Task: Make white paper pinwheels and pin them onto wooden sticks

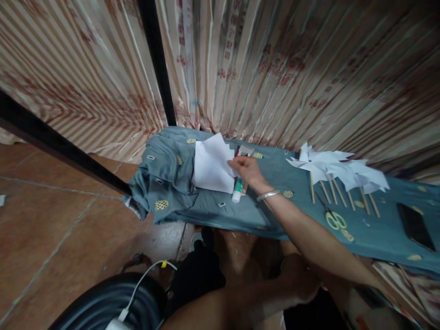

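My right hand (248,170), with a silver bangle on the wrist, reaches forward across the table and pinches the right edge of a stack of white paper sheets (212,166). Just below the hand lies a white glue tube with a green label (237,190). My left hand (299,280) rests low on my lap beneath the right forearm. It is dim and partly hidden, so its fingers are unclear.
The table wears a blue-grey cloth (275,208). Several white paper pinwheels on wooden sticks (338,176) lie to the right, with green-handled scissors (335,220) and a black phone (414,225). A striped curtain (275,68) and black pole (158,64) stand behind. A black round object with a white cable (113,300) sits on the floor.
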`<state>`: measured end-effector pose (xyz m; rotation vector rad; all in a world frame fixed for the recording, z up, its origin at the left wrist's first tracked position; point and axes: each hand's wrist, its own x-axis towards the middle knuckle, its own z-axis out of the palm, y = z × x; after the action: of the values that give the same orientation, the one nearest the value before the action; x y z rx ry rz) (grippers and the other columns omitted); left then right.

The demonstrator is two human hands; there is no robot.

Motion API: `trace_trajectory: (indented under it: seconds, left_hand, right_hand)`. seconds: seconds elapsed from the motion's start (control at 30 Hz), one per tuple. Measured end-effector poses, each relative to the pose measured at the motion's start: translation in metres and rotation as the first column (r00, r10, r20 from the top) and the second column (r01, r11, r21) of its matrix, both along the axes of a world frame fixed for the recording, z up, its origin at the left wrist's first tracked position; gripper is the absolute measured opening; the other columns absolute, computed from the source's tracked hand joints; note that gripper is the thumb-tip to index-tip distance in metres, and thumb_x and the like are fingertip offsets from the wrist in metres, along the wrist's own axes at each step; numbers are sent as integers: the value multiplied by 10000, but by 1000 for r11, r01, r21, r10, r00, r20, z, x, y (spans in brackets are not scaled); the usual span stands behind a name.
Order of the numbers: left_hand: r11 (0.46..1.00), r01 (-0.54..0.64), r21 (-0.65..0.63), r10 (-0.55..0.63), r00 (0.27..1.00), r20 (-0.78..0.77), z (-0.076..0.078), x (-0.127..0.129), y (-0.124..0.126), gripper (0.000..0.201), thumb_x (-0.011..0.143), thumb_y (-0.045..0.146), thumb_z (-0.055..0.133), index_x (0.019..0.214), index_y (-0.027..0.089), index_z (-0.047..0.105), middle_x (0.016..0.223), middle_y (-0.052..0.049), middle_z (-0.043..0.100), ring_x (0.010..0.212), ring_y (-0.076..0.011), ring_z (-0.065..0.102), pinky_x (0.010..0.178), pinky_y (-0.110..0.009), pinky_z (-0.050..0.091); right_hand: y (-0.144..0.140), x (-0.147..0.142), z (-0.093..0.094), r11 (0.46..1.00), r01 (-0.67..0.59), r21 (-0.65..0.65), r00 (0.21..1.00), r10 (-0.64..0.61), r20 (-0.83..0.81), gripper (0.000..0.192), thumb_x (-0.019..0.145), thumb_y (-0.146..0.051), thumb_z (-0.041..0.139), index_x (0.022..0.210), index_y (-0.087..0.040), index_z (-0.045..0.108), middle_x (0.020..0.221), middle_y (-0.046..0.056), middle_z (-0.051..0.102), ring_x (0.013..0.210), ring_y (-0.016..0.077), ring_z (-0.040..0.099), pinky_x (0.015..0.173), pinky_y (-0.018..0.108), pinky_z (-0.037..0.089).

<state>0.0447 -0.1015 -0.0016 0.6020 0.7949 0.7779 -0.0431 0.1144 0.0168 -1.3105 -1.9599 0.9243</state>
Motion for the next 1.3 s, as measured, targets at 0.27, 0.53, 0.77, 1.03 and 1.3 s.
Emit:
trace_trajectory:
  seconds: [0.27, 0.53, 0.77, 1.03, 1.3]
  left_hand:
    - [975, 66, 211, -24, 980, -195, -3, -8, 12, 200, 746, 277, 587, 585, 169, 639, 594, -23, 591, 670, -191, 576, 679, -306, 480]
    - [718, 106, 688, 292, 852, -435, 6, -41, 46, 235, 831, 158, 560, 1005, 205, 711, 1014, -79, 701, 976, -220, 634, 923, -346, 482]
    - [506, 181, 843, 758, 374, -535, -5, -86, 82, 672, 792, 303, 677, 1389, 168, 401, 1346, -165, 513, 1261, -327, 454, 1065, -519, 361]
    - [409, 634, 656, 624, 331, -708, -20, -78, 84, 284, 860, 161, 586, 1106, 266, 680, 1237, -72, 676, 1261, -291, 511, 1083, -569, 265]
    - [349, 575, 740, 618, 452, -643, -18, -61, 91, 264, 975, 226, 432, 1057, 194, 681, 959, -57, 753, 911, -190, 682, 1053, -469, 370]
  right_hand:
    - [-12, 87, 40, 966, 241, -91, 847, -255, -466, 271, 701, -470, 667, 670, -213, 589, 624, -17, 622, 562, 124, 557, 575, 260, 484]
    - [-73, 186, 37, 813, 469, 345, 883, -421, -209, 214, 866, -346, 583, 958, -216, 725, 1093, 73, 728, 1042, 225, 659, 955, 403, 496]
    - [-103, 230, -27, 901, 213, 377, 967, -250, 51, 238, 905, -233, 518, 970, -275, 743, 1215, 74, 684, 1219, 243, 566, 1054, 502, 435]
    - [-119, 264, -42, 940, 59, 337, 952, -155, 266, 266, 938, -223, 478, 1069, -226, 710, 1286, 110, 656, 1277, 264, 526, 1055, 524, 433]
    - [-132, 238, -24, 936, 62, 346, 979, -124, 159, 227, 954, -259, 514, 1100, -195, 676, 1176, 101, 704, 1142, 231, 617, 1016, 413, 475]
